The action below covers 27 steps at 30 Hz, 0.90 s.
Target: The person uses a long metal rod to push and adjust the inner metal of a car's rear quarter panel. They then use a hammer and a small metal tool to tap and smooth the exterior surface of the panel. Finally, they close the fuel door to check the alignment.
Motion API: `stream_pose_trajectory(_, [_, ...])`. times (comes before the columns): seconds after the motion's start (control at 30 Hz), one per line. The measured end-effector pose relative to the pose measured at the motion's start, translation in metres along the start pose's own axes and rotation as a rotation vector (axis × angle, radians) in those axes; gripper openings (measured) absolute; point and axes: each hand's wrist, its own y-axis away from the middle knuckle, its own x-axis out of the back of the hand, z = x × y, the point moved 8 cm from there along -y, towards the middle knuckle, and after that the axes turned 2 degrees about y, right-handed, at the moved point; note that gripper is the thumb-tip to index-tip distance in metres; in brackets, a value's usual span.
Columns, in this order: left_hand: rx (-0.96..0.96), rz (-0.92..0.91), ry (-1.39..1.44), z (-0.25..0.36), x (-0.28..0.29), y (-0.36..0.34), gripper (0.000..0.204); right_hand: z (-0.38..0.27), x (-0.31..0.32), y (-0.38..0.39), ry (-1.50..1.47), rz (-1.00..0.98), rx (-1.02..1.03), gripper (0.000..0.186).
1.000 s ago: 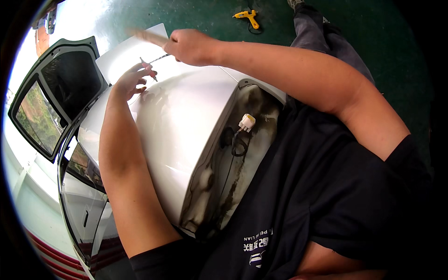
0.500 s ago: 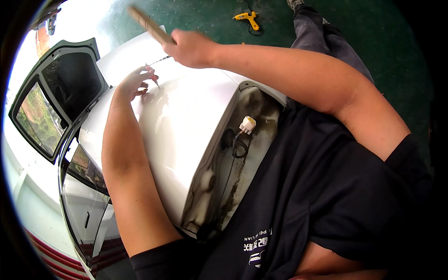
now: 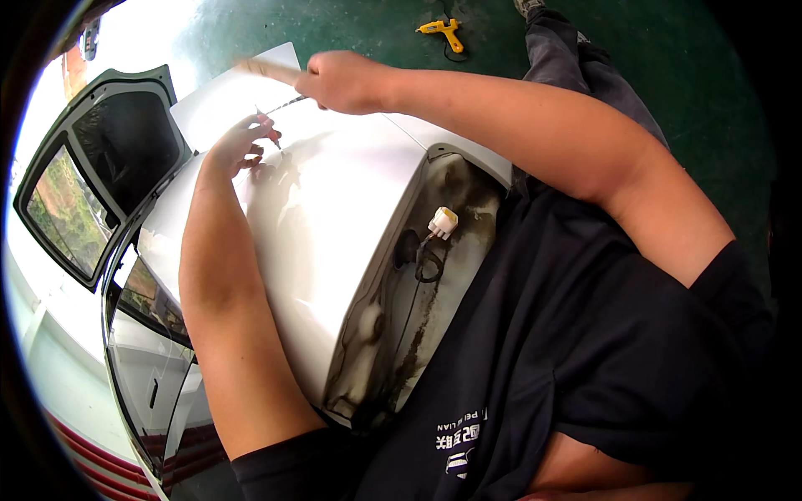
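My left hand (image 3: 242,144) reaches over the white car body panel (image 3: 334,192), fingers pinching a slim red pointed tool (image 3: 270,129). Its thin tip points down at the panel, at or very near the surface. Beyond and to the right, my right hand (image 3: 347,82) is closed around one end of a pale wooden stick (image 3: 276,72). The stick's far end is smeared by motion and lies above the red tool's upper end. Whether the two touch, I cannot tell.
Close to my body is an opened lamp recess (image 3: 455,179) with a white-and-yellow connector (image 3: 444,222) on a black cable. A dark-framed car door or hatch (image 3: 125,134) stands open at left. On the green floor lies a yellow glue gun (image 3: 443,35); someone's legs (image 3: 560,54) are at upper right.
The wooden stick has swung down from a raised slant to nearly level, toward the red tool. My left hand and the red tool have stayed almost in place.
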Motion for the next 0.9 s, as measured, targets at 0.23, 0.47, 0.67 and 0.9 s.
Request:
stream_pose_trajectory(0.23, [-0.003, 0.040, -0.032, 0.000, 0.001, -0.003, 0.033, 0.012, -0.023, -0.003, 0.130, -0.207, -0.057, 0.041])
stream_pose_trajectory(0.47, [0.004, 0.008, -0.037, 0.001, -0.002, -0.004, 0.035, 0.011, 0.000, -0.005, -0.098, 0.153, -0.025, 0.041])
stream_pose_trajectory(0.67, [-0.008, 0.013, 0.012, 0.001, 0.000, 0.001, 0.036, 0.011, -0.009, -0.003, -0.075, -0.020, -0.053, 0.041])
stream_pose_trajectory(0.9, [0.004, -0.035, -0.027, 0.000, -0.001, 0.002, 0.028, 0.013, -0.022, -0.006, 0.143, -0.188, -0.031, 0.041])
